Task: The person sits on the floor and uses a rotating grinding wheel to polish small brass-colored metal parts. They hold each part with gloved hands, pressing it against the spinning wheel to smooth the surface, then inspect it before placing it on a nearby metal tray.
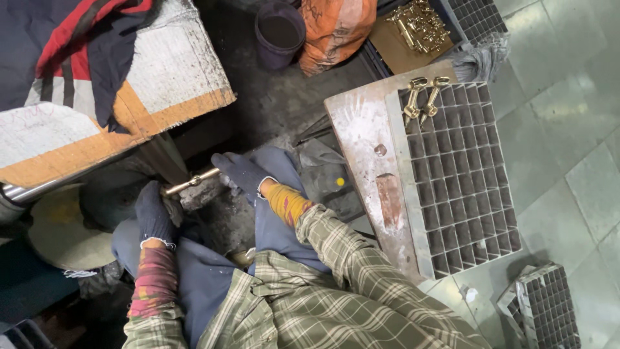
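Both hands wear dark gloves and share one small brass part. Right hand is closed around one end of it. Left hand is closed on the other end, down low by a grey wheel. The brass part lies between the two hands, just above the person's lap, touching or almost touching the wheel; I cannot tell which.

It looks like a thin metal rod with a thicker bit in the middle. Metal like this is hard and stiff and will not bend. It is probably light for its size but smooth and shiny, so it could slip. Holding it at both ends, as now, looks like the safest way, with the middle left free.

To the right sits a grey tray with many little square holes. Two more brass parts lie at its top edge. A heap of brass parts sits farther away.
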